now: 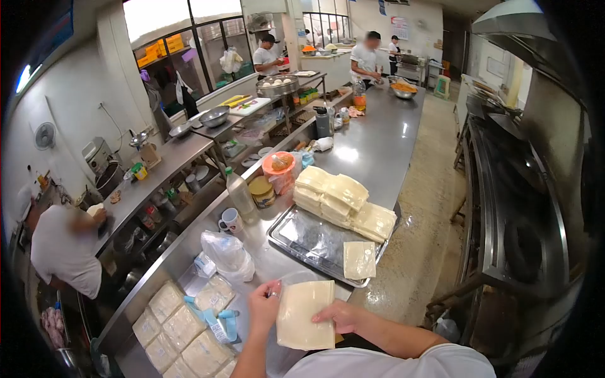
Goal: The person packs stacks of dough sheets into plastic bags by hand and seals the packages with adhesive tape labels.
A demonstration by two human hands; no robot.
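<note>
A stack of pale square dough wrappers (305, 315) is held over the near edge of the steel table. My right hand (340, 316) is closed on its right side, thumb flat across the top sheet. At the stack's left edge my left hand (263, 303) is closed, its fingers pinching what looks like a clear plastic bag (297, 276). Beyond my hands lies a metal tray (302, 236) with tall piles of the same wrappers (334, 195) at its far side. A smaller pile of wrappers (359, 259) sits at its near right corner.
Several plastic-wrapped packs (183, 327) lie at the left, with a blue-and-white strip (217, 324) on them. A white plastic bag (228, 255), a mug (231, 220), a bottle (239, 192) and a jar (261, 191) line the left side. Other people (365, 57) work farther off.
</note>
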